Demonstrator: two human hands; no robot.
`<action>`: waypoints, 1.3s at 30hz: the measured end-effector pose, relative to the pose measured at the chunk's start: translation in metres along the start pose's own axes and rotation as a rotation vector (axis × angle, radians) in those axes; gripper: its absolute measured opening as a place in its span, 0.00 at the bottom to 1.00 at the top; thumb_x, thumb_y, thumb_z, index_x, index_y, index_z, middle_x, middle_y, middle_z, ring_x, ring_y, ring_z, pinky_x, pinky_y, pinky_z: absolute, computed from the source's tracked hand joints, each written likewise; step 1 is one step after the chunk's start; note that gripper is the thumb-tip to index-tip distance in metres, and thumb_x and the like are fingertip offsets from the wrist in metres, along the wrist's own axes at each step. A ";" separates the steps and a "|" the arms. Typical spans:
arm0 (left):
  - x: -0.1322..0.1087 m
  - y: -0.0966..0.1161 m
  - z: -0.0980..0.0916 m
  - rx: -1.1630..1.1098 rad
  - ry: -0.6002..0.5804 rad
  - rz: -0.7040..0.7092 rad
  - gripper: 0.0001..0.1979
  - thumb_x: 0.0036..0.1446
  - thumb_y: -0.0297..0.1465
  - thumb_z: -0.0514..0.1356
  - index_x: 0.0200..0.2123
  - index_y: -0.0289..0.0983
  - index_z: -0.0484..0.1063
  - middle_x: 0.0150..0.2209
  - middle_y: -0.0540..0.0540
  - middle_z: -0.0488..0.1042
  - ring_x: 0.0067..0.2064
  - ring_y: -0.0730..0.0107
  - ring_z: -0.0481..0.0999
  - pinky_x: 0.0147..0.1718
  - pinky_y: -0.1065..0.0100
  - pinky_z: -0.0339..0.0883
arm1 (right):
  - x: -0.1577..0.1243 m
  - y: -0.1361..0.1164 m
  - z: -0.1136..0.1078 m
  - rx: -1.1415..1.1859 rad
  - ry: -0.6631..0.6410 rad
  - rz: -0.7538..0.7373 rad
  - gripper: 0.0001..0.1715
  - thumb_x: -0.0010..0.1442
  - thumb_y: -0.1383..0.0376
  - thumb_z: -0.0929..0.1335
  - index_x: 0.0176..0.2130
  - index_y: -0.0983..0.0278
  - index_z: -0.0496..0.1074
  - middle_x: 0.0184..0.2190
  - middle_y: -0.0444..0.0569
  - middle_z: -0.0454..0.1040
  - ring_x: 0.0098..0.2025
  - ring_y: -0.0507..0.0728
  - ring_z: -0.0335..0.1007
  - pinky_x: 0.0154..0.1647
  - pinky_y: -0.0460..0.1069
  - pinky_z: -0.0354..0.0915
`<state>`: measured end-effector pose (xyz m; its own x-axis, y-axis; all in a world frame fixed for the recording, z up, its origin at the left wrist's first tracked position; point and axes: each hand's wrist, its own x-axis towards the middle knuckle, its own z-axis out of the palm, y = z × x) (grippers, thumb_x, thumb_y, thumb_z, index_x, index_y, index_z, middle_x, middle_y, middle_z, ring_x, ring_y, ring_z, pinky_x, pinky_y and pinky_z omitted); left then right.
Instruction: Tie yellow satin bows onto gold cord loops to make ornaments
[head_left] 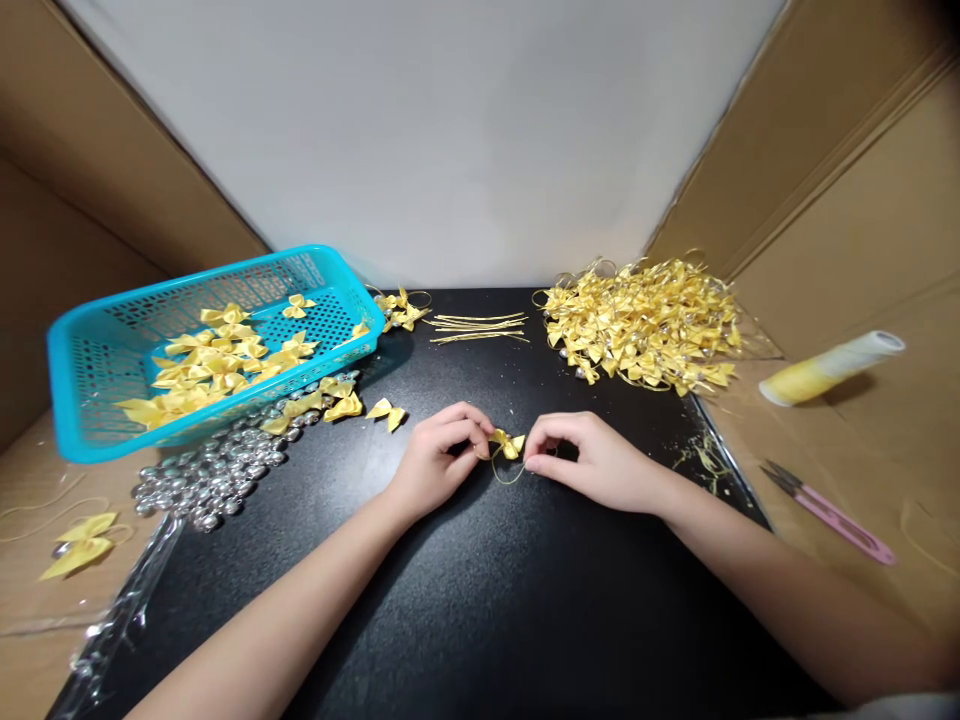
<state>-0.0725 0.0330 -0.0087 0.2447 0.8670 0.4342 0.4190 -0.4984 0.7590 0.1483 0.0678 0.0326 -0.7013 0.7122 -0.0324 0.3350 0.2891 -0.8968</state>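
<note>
Between my hands, just above the black tabletop [450,600], is a small yellow ribbon bow [511,446]. My left hand [448,448] pinches the bow's left side between thumb and fingers. A thin gold cord [508,481] loops down below the bow and runs across to the right. My right hand [581,455] is closed in a pinch on that cord, close to the bow's right side. The fingertips hide the cord's ends, and I cannot make out whether a bell is on the bow.
A blue basket [64,400] of yellow bows stands at left, with silver bells [214,475] beside it. Gold cords [480,326] lie at the back. A heap of corded bows [645,325] sits back right, near a yellow-white tube [832,368] and pink thread snips [832,515].
</note>
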 end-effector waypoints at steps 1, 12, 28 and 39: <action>0.000 0.000 0.000 -0.003 0.020 -0.035 0.09 0.56 0.21 0.59 0.25 0.37 0.71 0.33 0.47 0.76 0.36 0.71 0.77 0.37 0.69 0.70 | 0.000 -0.002 -0.003 0.076 0.027 -0.022 0.05 0.60 0.67 0.69 0.31 0.64 0.73 0.33 0.47 0.75 0.36 0.53 0.70 0.40 0.49 0.64; 0.009 -0.001 0.002 -0.264 0.283 -0.586 0.13 0.49 0.37 0.67 0.29 0.36 0.67 0.21 0.55 0.68 0.20 0.79 0.68 0.19 0.77 0.62 | -0.022 -0.038 -0.018 0.696 0.081 -0.226 0.08 0.64 0.60 0.69 0.34 0.61 0.69 0.32 0.44 0.70 0.36 0.52 0.66 0.42 0.48 0.64; 0.007 0.012 0.004 -0.406 0.163 -0.522 0.15 0.49 0.37 0.69 0.26 0.36 0.66 0.18 0.53 0.72 0.21 0.77 0.72 0.24 0.75 0.66 | -0.001 -0.004 0.004 -0.115 0.208 -0.151 0.05 0.58 0.72 0.69 0.34 0.64 0.76 0.35 0.48 0.78 0.39 0.55 0.73 0.45 0.51 0.66; -0.001 0.012 0.015 -0.364 -0.013 -0.454 0.13 0.51 0.36 0.68 0.26 0.35 0.68 0.23 0.51 0.72 0.24 0.77 0.71 0.23 0.75 0.65 | 0.007 0.020 0.012 -0.227 0.031 -0.274 0.08 0.59 0.73 0.69 0.31 0.63 0.76 0.31 0.46 0.70 0.37 0.53 0.67 0.40 0.49 0.63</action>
<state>-0.0541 0.0262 -0.0071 0.1224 0.9922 0.0220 0.1578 -0.0414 0.9866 0.1422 0.0703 0.0093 -0.7659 0.6068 0.2126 0.2707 0.6043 -0.7494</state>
